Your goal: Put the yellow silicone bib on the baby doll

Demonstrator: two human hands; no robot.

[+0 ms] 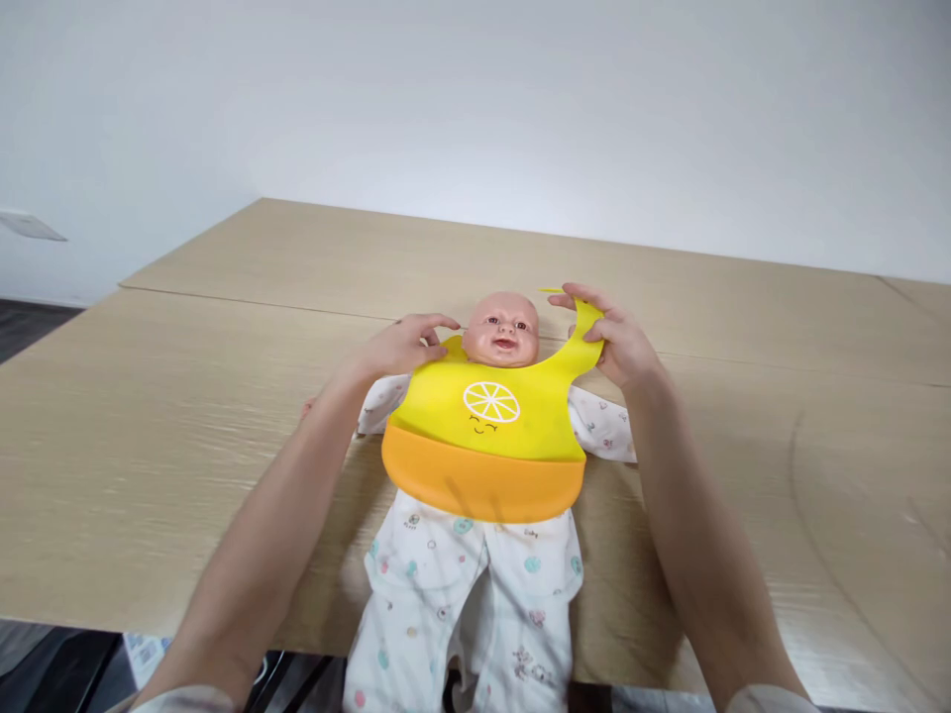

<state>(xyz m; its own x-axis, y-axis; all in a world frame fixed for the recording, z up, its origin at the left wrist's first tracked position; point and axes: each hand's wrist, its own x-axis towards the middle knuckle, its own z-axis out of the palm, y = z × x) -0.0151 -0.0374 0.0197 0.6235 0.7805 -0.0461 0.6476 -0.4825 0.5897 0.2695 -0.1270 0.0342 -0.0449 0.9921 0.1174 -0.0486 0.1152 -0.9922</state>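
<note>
A baby doll point(502, 327) lies on its back on the table, wearing white printed clothes point(416, 555). Over its chest is a yellow bib point(438, 406) with a white citrus slice, a smiling face and an orange catch pocket point(482, 480). My right hand point(624, 342) pinches one neck strap and lifts it up beside the doll's head. At the other side of the neck, my left hand point(405, 347) has its curled fingers on the other strap, the index finger stretched toward the head. That strap's end is partly hidden behind the hand.
The wood-coloured table point(185, 416) has seams between its panels and stands by a white wall point(475, 119). The doll's legs hang over the near edge. Dark items and a printed packet point(145, 654) are below that edge on the left.
</note>
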